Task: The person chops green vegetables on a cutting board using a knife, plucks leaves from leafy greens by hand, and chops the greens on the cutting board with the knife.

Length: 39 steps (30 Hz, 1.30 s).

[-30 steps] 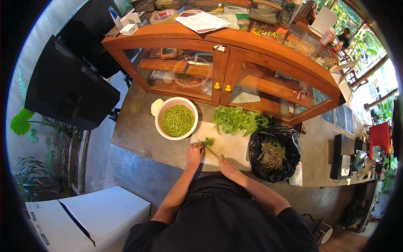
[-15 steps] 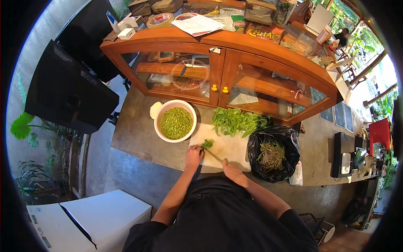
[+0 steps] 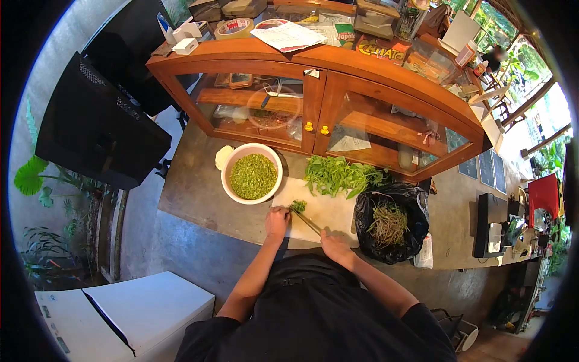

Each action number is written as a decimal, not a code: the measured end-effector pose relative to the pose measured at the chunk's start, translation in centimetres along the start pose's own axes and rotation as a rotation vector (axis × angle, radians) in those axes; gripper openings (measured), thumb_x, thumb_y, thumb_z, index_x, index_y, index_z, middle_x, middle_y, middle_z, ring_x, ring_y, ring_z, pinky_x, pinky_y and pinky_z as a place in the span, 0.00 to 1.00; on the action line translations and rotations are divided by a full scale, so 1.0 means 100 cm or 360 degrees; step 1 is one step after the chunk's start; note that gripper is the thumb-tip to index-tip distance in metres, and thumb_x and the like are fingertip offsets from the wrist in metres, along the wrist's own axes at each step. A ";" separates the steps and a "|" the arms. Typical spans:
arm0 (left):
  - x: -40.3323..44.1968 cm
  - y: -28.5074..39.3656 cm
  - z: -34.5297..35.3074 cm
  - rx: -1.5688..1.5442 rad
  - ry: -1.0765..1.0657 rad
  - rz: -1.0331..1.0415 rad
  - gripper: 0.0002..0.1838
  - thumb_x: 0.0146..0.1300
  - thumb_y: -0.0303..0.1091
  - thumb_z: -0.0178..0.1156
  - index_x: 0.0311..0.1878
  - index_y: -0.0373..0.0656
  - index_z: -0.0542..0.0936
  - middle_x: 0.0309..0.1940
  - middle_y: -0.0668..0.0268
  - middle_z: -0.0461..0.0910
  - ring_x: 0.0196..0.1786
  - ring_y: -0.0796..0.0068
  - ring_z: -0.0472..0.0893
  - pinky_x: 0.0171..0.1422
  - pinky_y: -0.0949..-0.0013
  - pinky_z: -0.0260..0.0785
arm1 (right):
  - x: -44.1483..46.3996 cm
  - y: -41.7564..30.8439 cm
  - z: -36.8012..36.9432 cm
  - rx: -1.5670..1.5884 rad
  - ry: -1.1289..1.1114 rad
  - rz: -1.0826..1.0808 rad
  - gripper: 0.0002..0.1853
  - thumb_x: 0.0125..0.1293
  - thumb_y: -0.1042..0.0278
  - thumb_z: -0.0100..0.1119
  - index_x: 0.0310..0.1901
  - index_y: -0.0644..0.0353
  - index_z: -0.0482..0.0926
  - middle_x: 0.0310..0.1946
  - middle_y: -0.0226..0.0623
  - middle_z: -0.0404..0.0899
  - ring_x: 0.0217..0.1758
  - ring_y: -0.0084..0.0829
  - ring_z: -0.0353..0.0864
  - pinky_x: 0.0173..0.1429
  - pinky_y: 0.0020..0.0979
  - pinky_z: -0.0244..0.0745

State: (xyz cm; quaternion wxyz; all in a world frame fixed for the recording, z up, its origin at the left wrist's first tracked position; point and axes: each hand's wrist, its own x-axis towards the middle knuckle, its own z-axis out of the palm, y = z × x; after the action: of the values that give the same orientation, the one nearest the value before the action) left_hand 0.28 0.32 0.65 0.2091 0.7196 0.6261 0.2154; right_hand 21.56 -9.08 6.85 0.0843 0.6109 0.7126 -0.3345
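My right hand [image 3: 335, 244] is closed around the handle of a knife [image 3: 308, 223], whose blade points up and left across a pale cutting board [image 3: 335, 218]. The blade's tip end lies by a small heap of chopped greens [image 3: 298, 206]. My left hand [image 3: 277, 222] is curled at the board's left edge, close to the blade and the heap; what its fingers hold is hidden. Behind the board lies a bunch of leafy greens [image 3: 341, 176]. Left of it stands a whitish bowl [image 3: 279, 178] full of chopped green pieces [image 3: 253, 176].
A black plastic bag [image 3: 418, 224] with roots and stems [image 3: 389, 224] sits right of the board. A wooden glass-door cabinet [image 3: 313, 114] spans the back of the counter. A pale lump [image 3: 223, 156] touches the bowl's left side. A white fridge [image 3: 151, 308] stands lower left.
The knife blade has turned slightly, its broad side showing more. Both hands stay in nearly the same place; the view has shifted a little.
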 end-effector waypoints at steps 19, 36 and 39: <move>-0.005 -0.009 0.006 0.0029 0.0107 0.0164 0.05 0.55 0.29 0.64 0.35 0.43 0.85 0.35 0.65 0.81 0.46 0.61 0.79 0.51 0.59 0.70 | 0.031 0.000 0.035 0.0059 0.0052 0.0006 0.12 0.68 0.73 0.40 0.51 0.68 0.65 0.33 0.59 0.82 0.39 0.56 0.84 0.44 0.52 0.78; -0.004 -0.010 0.004 0.0122 0.0140 0.0225 0.05 0.56 0.32 0.65 0.35 0.46 0.86 0.35 0.65 0.81 0.46 0.62 0.77 0.50 0.58 0.69 | 0.018 0.002 0.023 0.0059 -0.0034 0.0055 0.16 0.70 0.70 0.37 0.55 0.68 0.65 0.35 0.59 0.82 0.40 0.58 0.83 0.46 0.52 0.77; -0.007 -0.006 -0.003 0.0120 0.0088 0.0221 0.06 0.56 0.30 0.65 0.37 0.45 0.86 0.36 0.65 0.80 0.46 0.61 0.77 0.50 0.58 0.69 | 0.028 -0.003 0.025 0.0048 -0.0022 0.0082 0.16 0.71 0.70 0.36 0.55 0.66 0.65 0.36 0.58 0.82 0.42 0.57 0.83 0.46 0.52 0.77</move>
State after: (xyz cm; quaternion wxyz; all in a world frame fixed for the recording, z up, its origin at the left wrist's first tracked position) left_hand -0.48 -0.32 0.50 0.1490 0.7624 0.5879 0.2255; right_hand 19.88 -8.27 3.63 0.0886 0.6280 0.6910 -0.3470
